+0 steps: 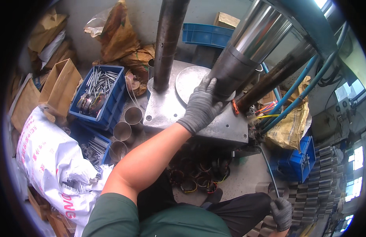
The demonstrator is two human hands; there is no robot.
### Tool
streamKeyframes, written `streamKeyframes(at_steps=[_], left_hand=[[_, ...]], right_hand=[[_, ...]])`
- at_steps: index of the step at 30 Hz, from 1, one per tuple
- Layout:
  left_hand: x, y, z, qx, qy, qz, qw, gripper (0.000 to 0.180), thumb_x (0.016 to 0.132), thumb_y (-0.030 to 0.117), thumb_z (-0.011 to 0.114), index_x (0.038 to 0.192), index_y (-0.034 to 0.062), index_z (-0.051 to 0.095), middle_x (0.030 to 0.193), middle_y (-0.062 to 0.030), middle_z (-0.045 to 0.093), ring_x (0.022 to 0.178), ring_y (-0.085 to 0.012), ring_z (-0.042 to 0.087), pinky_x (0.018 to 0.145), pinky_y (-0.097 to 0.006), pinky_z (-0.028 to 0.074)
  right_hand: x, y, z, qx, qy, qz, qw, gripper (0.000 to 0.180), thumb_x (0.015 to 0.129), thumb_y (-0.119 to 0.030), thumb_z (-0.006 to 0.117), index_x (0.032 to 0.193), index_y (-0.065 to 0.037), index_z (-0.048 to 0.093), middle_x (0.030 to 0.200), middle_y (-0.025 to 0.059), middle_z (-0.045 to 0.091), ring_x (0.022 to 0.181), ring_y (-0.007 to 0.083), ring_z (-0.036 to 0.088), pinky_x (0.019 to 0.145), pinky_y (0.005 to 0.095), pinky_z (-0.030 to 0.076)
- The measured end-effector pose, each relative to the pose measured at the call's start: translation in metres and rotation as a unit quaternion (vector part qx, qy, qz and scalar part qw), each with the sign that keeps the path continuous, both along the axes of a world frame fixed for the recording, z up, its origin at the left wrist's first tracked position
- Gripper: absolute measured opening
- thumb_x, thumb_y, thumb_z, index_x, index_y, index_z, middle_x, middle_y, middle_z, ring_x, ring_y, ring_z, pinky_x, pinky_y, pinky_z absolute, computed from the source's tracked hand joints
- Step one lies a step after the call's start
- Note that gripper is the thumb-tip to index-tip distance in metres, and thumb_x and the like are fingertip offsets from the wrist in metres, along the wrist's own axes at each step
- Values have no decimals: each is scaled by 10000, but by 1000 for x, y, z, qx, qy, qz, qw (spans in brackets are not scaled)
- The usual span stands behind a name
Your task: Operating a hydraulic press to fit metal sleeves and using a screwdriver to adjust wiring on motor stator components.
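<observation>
My left hand [199, 106], in a grey knit glove, reaches up over the steel press table [167, 110]. Its fingers wrap the lower end of a dark metal sleeve [234, 67] under the shiny press ram [262, 29]. A round steel plate [189, 79] lies just left of that hand, beside a dark upright column [169, 39]. My right hand [282, 213], also gloved, is low at the right, closed round a thin handle [276, 193] at the end of a blue hose [266, 162].
Blue crates [99, 94] of metal rods and short steel tubes [123, 131] stand left of the press. A white sack [48, 158] and brown paper bags [60, 87] lie beyond. Wound coils [198, 177] sit under the table; stacked metal cores [321, 181] fill the right.
</observation>
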State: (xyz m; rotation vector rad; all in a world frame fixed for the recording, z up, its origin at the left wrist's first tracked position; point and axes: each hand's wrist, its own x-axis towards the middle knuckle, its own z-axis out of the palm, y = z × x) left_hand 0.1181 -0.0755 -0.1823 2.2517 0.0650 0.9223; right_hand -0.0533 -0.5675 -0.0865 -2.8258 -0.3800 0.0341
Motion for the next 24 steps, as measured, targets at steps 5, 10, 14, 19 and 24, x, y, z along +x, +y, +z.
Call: streamKeyframes(at_steps=[5, 10, 14, 19, 24], left_hand=[[-3, 1, 5, -10, 17, -7, 1000, 909, 848, 213, 775, 1612, -16, 339, 1540, -298, 470, 1380, -483, 488, 1203, -521, 398], [-2, 1, 3, -7, 22, -6, 1000, 917, 853, 223, 779, 1623, -3, 333, 1525, -306, 481, 1382, -483, 489, 1204, -519, 399], [-1, 1, 3, 1, 29, -3, 1000, 921, 857, 226, 779, 1629, 3, 328, 1529, -304, 480, 1387, -478, 488, 1207, -517, 399], [-3, 3, 5, 1, 43, -1, 999, 927, 856, 222, 779, 1635, 12, 323, 1539, -300, 471, 1394, -473, 483, 1211, -516, 399], [-4, 5, 3, -5, 30, -1, 1000, 925, 855, 205, 776, 1636, 10, 320, 1542, -300, 467, 1389, -471, 486, 1208, -514, 403]], right_hand=[[1, -7, -3, -7, -2, 1, 1000, 171, 845, -137, 782, 856, -9, 668, 776, 204, 649, 748, 427, 664, 679, 478, 517], [1, -9, -3, -16, -1, 1, 1000, 168, 842, -137, 788, 878, -7, 687, 792, 205, 661, 758, 421, 674, 688, 469, 525], [-1, -7, -2, -10, 0, -8, 1000, 166, 843, -130, 785, 875, 2, 688, 788, 205, 663, 752, 412, 678, 689, 464, 526], [3, -6, 5, 31, 74, -43, 996, 122, 859, -70, 743, 945, 8, 708, 832, 191, 705, 772, 356, 710, 723, 433, 552], [41, -15, 26, 75, -59, 30, 995, 259, 891, 58, 669, 1139, -4, 717, 1092, 134, 728, 1053, 241, 708, 934, 371, 557]])
